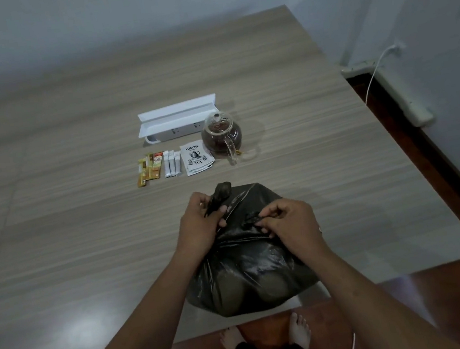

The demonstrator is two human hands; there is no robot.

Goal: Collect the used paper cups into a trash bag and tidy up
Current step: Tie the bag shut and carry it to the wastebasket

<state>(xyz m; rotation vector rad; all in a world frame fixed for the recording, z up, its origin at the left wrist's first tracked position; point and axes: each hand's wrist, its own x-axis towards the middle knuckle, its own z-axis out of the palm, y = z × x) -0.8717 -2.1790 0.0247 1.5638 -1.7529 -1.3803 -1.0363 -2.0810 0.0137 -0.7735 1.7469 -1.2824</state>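
A black trash bag (pixel 252 270) sits bulging on the wooden table (pixel 87 250) near its front edge. Pale round shapes of paper cups (pixel 231 290) show faintly through the plastic. My left hand (pixel 200 224) grips one twisted end of the bag's top, which sticks up past my fingers. My right hand (pixel 286 219) pinches the other twisted end just to the right. The two ends cross between my hands at the bag's neck.
Behind the bag lie orange sachets (pixel 149 166), white stick packets (pixel 172 167) and tea packets (pixel 196 156). A glass teapot (pixel 221 136) with dark tea stands beside a white box (pixel 177 120). A power strip (pixel 386 91) and cable run along the right wall.
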